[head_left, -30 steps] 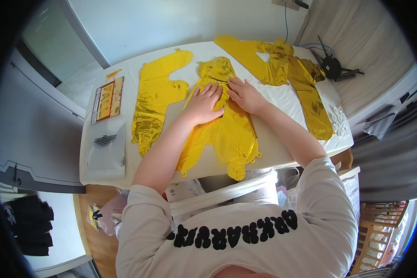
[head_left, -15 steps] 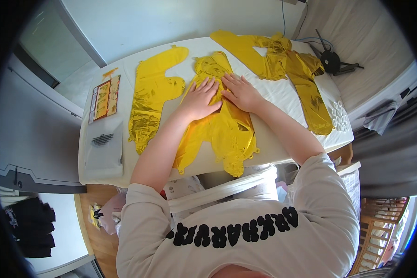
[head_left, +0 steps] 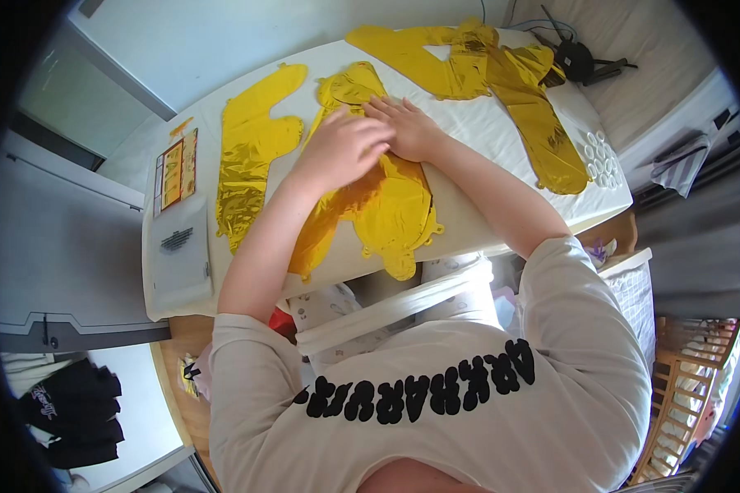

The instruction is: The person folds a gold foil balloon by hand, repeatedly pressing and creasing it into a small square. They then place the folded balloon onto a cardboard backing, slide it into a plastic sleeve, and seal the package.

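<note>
A gold foil balloon [head_left: 395, 222], flat and creased, lies on the white-covered table in front of me. My right hand [head_left: 409, 130] rests palm down on its upper part, fingers stretched out. Just left of it, my left hand [head_left: 347, 149] is over the same balloon, fingers loosely extended and overlapping the right hand's edge in view. Whether the left palm touches the foil, I cannot tell. To the left lies a second flat gold foil balloon [head_left: 251, 140]. Two more, a gold balloon with a triangular hole [head_left: 399, 49] and a long gold balloon [head_left: 530, 123], lie at the far right.
On the table's left are a colourful printed card [head_left: 177, 168] and a translucent plastic bag [head_left: 181, 263]. Several clear rings [head_left: 602, 160] lie at the right edge. A black device with antennas [head_left: 575, 59] stands in the far right corner. A wooden crib [head_left: 691, 386] is at right.
My left hand has lifted from spread flat on the balloon and shifted toward the right hand. My right hand stays on the foil. The whole view has tilted slightly.
</note>
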Available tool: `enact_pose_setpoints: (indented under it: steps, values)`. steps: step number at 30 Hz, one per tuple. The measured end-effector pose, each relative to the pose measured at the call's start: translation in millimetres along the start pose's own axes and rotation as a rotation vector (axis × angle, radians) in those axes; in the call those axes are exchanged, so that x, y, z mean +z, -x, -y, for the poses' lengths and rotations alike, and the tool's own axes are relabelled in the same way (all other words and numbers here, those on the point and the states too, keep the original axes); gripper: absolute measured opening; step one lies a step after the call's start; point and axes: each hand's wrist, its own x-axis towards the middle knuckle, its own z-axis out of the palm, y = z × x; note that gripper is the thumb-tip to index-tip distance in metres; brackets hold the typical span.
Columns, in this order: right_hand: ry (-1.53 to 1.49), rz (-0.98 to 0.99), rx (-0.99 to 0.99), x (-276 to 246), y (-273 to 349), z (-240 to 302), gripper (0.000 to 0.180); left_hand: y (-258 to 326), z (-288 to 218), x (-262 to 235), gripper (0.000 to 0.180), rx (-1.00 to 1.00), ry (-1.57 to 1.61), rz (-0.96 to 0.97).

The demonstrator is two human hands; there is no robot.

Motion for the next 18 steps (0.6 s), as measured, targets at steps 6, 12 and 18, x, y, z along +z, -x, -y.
enact_pose_setpoints:
  steps: [6,12,18]
  values:
    - [-0.056,0.065,0.048,-6.3,-6.2,11.3,0.067,14.5,-47.7,10.3,0.05,0.336,0.178,0.1]
    - [-0.074,0.043,0.067,-3.8,-5.0,7.7,0.066,23.3,-47.7,29.6,0.072,0.374,0.123,0.148]
    - [-0.084,0.02,0.056,-4.4,-6.5,10.2,0.066,31.1,-54.9,32.4,0.074,0.35,0.177,0.288]
